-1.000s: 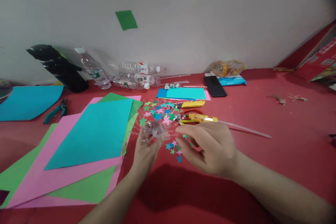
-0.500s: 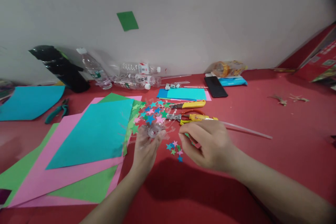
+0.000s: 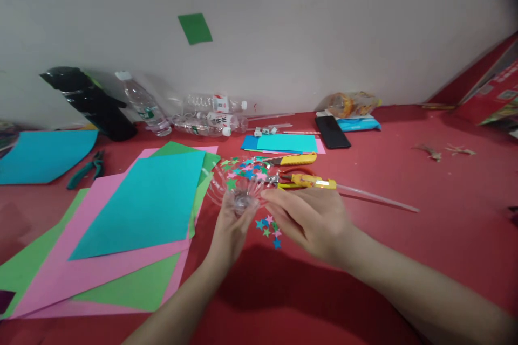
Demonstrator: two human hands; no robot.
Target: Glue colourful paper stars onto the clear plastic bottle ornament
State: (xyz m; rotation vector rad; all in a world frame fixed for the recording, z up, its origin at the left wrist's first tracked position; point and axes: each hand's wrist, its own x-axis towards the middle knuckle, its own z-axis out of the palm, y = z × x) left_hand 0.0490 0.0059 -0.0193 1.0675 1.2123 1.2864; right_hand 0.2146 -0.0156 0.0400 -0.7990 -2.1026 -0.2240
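My left hand [image 3: 230, 232] is closed around the base of a clear plastic bottle [image 3: 243, 200] cut into thin, outward-curving strips. Small paper stars in green, blue and pink show at the far ends of the strips. My right hand [image 3: 309, 218] has its fingers pinched together at the right side of the strips; whether a small piece also sits in the pinch is hidden. On the red table just below lie several loose paper stars [image 3: 267, 225]. Beyond my right hand are yellow-handled scissors [image 3: 285, 185], a yellow cutter [image 3: 298, 159] and another yellow-handled tool [image 3: 313, 181].
Coloured sheets [image 3: 141, 205] overlap at left, near green-handled pliers [image 3: 86, 170]. Along the white partition stand a black flask [image 3: 91, 105] and an upright bottle [image 3: 143, 105]; more bottles [image 3: 210, 116] lie beside them. A phone [image 3: 332, 132] and a clear straw [image 3: 376, 198] are farther right.
My right hand has moved left, from apart to the strips of the cut bottle. The bottle has turned slightly, its starred strips now pointing farther away and right.
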